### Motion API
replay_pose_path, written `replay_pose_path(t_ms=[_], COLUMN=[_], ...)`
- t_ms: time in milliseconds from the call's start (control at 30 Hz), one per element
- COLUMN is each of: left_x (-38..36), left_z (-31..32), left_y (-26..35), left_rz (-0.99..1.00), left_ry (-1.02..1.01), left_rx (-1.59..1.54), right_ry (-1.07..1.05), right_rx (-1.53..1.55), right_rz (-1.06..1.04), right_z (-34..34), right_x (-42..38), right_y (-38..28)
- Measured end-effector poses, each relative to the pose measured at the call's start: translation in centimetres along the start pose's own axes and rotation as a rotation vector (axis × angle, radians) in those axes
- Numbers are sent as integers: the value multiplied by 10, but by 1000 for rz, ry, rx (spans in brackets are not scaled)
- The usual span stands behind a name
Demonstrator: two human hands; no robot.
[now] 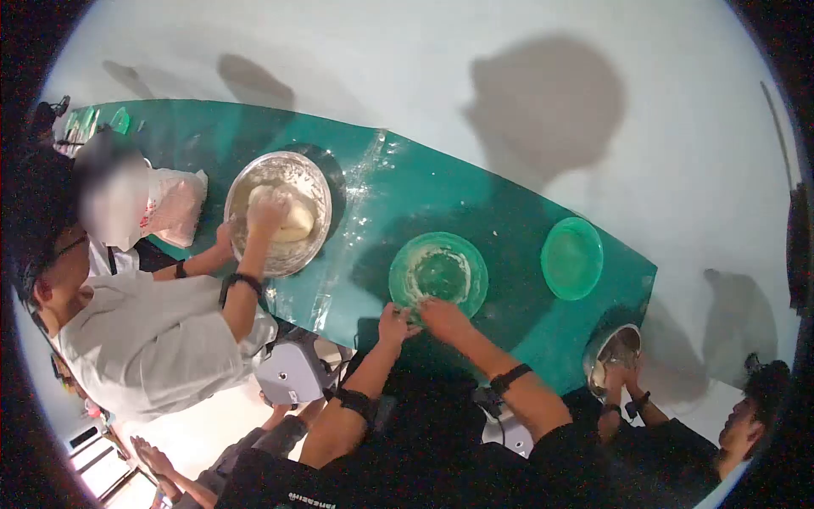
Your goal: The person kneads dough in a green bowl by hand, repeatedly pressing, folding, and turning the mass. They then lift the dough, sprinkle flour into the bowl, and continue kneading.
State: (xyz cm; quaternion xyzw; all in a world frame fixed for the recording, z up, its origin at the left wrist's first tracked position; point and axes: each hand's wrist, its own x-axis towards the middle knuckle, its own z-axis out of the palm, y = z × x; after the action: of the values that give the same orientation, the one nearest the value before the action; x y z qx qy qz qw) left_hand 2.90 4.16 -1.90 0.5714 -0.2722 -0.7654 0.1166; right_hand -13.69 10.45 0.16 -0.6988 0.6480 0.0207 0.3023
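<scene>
A translucent green bowl (475, 280) stands on the table in front of me, with pale floury residue smeared around its inside. My left hand (395, 325) is at its near left rim, fingers curled. Close beside it, my right hand (444, 321) reaches over the near rim with its fingers bent down and pressed together. The two hands nearly meet. Whatever lies between the fingers of either hand is too small to make out.
A second green bowl (572, 259) sits to the right on the green table (517, 331). At left, a co-worker's hand presses pale dough (296, 222) in a metal bowl (320, 182), near a plastic bag (180, 208). Another person works over a metal bowl (600, 348) at right.
</scene>
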Motion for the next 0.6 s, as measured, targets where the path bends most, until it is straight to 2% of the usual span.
replay_pose_path(t_ms=[100,200,300,400,500,600], left_x=[-7,1,-6,14,15,3], left_z=[9,12,19,11,14,22], left_y=[11,11,24,12,10,23], left_rz=[-40,24,44,50,40,157], left_ry=[49,29,38,11,34,14], left_rx=[28,26,-73,121,-93,83], right_ry=[-226,-114,380,71,213,85], right_rx=[-66,-108,-181,-105,-67,114], right_rz=[80,220,191,333,423,359], right_z=[-50,-40,-34,-6,11,9], right_x=[-27,-28,-32,-16,3,25], right_y=[14,32,32,20,-2,-9])
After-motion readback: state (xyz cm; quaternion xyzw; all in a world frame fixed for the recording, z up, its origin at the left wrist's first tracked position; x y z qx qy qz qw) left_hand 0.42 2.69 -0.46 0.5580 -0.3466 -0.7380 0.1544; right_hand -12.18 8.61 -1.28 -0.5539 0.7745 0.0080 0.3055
